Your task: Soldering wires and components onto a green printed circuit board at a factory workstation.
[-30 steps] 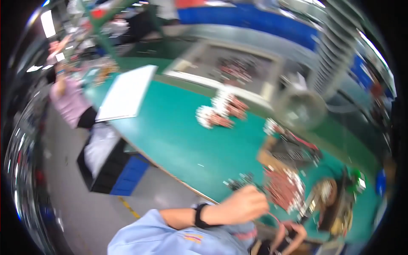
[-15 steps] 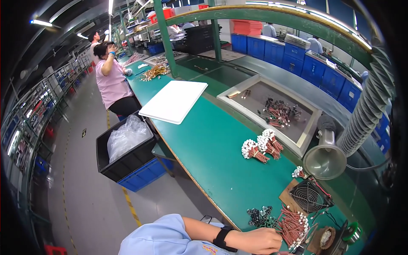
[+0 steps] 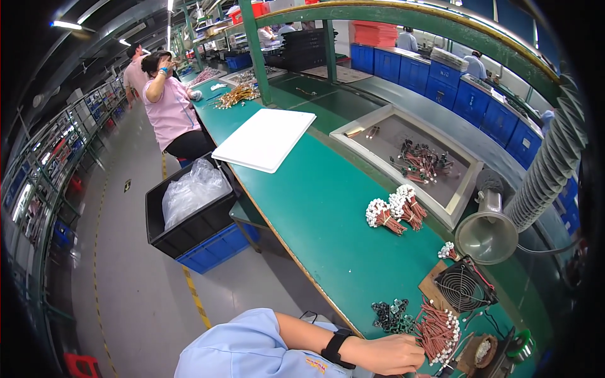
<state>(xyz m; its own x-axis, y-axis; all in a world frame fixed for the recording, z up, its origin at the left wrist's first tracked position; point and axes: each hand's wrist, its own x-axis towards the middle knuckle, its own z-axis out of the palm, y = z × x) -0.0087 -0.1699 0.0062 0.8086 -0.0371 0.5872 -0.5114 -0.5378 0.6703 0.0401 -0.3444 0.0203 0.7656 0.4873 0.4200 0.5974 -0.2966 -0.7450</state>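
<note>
I look through a head-worn fisheye, angled down and out along the bench and the aisle, with the left hand near, by the lower edge.

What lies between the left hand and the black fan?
The head view shows a pile of reddish wires with white ends between the left hand and the black fan, plus the edge of a brown board by the fan.
</note>
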